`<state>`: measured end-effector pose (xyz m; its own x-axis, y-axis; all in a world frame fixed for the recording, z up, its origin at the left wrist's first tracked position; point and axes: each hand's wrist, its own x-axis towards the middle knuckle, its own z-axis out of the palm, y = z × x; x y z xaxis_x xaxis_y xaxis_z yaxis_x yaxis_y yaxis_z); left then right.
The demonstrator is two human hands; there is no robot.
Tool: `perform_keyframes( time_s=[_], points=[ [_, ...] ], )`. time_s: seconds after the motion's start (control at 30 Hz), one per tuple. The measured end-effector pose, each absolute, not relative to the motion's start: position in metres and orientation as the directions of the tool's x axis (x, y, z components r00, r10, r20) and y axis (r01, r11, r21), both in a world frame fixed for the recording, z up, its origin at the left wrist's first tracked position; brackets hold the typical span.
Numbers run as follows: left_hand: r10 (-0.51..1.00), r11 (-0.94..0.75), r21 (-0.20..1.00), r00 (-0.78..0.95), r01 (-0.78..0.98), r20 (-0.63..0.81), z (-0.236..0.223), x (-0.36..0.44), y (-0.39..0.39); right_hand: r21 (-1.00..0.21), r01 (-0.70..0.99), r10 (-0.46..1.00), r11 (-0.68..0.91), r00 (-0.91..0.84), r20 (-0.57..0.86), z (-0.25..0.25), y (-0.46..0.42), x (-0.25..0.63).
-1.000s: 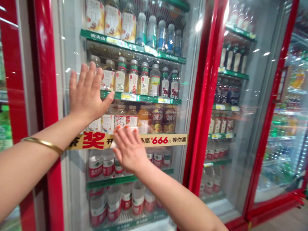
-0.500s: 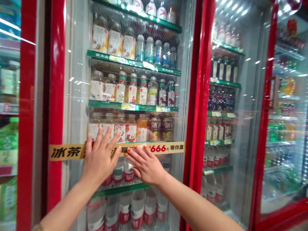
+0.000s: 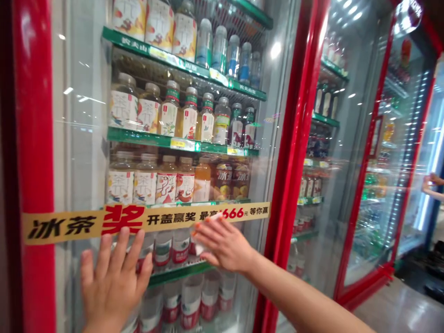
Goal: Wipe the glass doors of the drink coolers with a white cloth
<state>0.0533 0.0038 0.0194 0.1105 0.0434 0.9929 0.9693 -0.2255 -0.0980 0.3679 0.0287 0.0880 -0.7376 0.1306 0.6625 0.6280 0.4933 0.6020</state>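
My left hand (image 3: pixel 116 277) is open with its fingers spread, at the glass door (image 3: pixel 81 162) of a drinks fridge, fingertips at the lower edge of a gold printed strip (image 3: pixel 171 218). On the right part of that strip, my right hand (image 3: pixel 225 243) presses a folded white tissue (image 3: pixel 200 249) flat against the door. Its fingers lie close together over the tissue, most of which they hide. Behind the glass, bottles of tea (image 3: pixel 120 185) and other drinks stand in rows on green-edged shelves.
A red door frame (image 3: pixel 34 162) runs down the left, and a red post (image 3: pixel 294 152) stands right of the door. More glass-fronted fridges (image 3: pixel 367 194) continue to the right. Another person's hand (image 3: pixel 432 182) shows at the far right edge, above the floor (image 3: pixel 405 300).
My left hand has moved down and left, off the strip's lettering. My right hand has shifted slightly right and down with the tissue. The view has come closer and turned right.
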Motion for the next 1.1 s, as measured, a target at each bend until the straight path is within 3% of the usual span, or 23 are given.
perform_keyframes(
  time_s=[0.03,0.1,0.17,0.23,0.3,0.4,0.47,0.57,0.6,0.63,0.67,0.73,0.8,0.87,1.0,1.03,1.1],
  points=[
    [0.043,-0.230,-0.097,0.110,0.968,0.993,0.019,0.053,0.004,0.499,0.744,0.184,0.446,-0.621,0.762,0.090,0.031,0.390],
    [0.040,-0.236,-0.095,0.108,0.967,0.993,0.017,0.053,0.005,0.140,0.942,0.257,0.304,-0.223,0.940,0.094,0.041,0.422],
    [0.043,-0.239,-0.087,0.100,0.967,0.994,0.014,0.053,0.006,-0.140,0.970,0.255,0.200,0.086,0.963,0.081,0.050,0.423],
    [0.056,-0.242,-0.073,0.089,0.967,0.994,0.012,0.051,0.006,-0.113,0.971,0.260,0.209,0.056,0.964,0.043,0.048,0.395],
    [0.076,-0.246,-0.063,0.084,0.967,0.994,0.010,0.050,0.006,0.144,0.939,0.253,0.311,-0.228,0.940,-0.006,0.036,0.363],
    [0.078,-0.240,-0.073,0.094,0.968,0.993,0.011,0.049,0.004,0.284,0.882,0.211,0.376,-0.380,0.901,-0.052,0.024,0.354],
    [0.058,-0.229,-0.089,0.105,0.969,0.993,0.012,0.050,0.003,0.141,0.935,0.230,0.325,-0.222,0.947,-0.050,0.029,0.369],
    [0.046,-0.220,-0.107,0.120,0.969,0.992,0.014,0.053,0.003,-0.294,0.932,0.261,0.214,0.235,0.936,-0.026,0.043,0.371],
    [0.049,-0.222,-0.109,0.123,0.969,0.991,0.015,0.054,0.003,-0.364,0.909,0.273,0.201,0.305,0.912,-0.022,0.045,0.360],
    [0.054,-0.226,-0.110,0.125,0.968,0.991,0.015,0.054,0.003,-0.348,0.911,0.291,0.219,0.280,0.915,-0.023,0.044,0.344],
    [0.057,-0.231,-0.110,0.126,0.967,0.990,0.015,0.053,0.003,-0.247,0.931,0.309,0.269,0.160,0.938,-0.028,0.040,0.328],
    [0.061,-0.236,-0.107,0.124,0.966,0.990,0.014,0.052,0.003,0.052,0.909,0.288,0.413,-0.184,0.940,-0.046,0.026,0.305],
    [0.053,-0.228,-0.092,0.107,0.969,0.993,0.013,0.051,0.002,0.251,0.826,0.202,0.505,-0.396,0.896,-0.056,0.014,0.307],
    [0.069,-0.212,-0.077,0.094,0.974,0.993,0.012,0.052,0.001,0.222,0.861,0.178,0.458,-0.334,0.926,-0.041,0.014,0.330],
    [0.075,-0.201,-0.076,0.093,0.977,0.993,0.013,0.056,0.001,-0.100,0.951,0.183,0.293,0.047,0.982,0.060,0.038,0.352],
    [0.061,-0.204,-0.074,0.088,0.976,0.994,0.013,0.057,0.001,-0.094,0.947,0.178,0.308,0.039,0.983,0.084,0.042,0.342],
    [0.040,-0.207,-0.053,0.062,0.977,0.997,0.013,0.058,0.001,0.126,0.902,0.164,0.413,-0.210,0.964,0.114,0.042,0.314]
  ],
)
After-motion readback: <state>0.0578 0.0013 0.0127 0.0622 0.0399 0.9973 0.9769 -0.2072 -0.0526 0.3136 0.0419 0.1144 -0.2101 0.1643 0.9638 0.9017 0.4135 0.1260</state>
